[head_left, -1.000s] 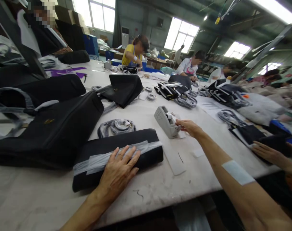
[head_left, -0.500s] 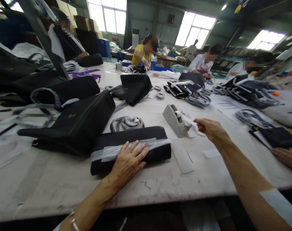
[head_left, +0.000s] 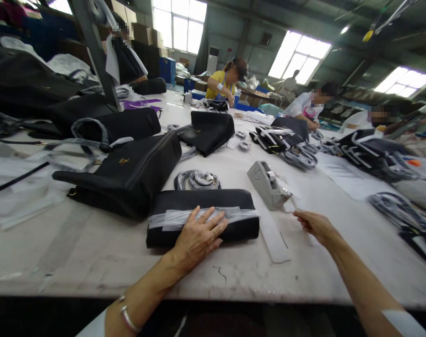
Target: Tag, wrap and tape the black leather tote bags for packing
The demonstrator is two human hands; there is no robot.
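Here, my left hand (head_left: 200,234) spread flat on black oblong bundle (head_left: 202,198) banded with translucent plastic (head_left: 174,220), below frame centre. My right hand (head_left: 314,227) pinched near grey tape dispenser (head_left: 262,180), right of centre; can't tell on what.

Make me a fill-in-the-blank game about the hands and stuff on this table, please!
The left hand rests on a bundle coloured ____.
The tape dispenser is coloured ____.
Of the bundle and the tape dispenser, the right hand is nearer the ____.
Only one arm shows a bracelet: the ____ one.

Missing words: black; grey; tape dispenser; left.
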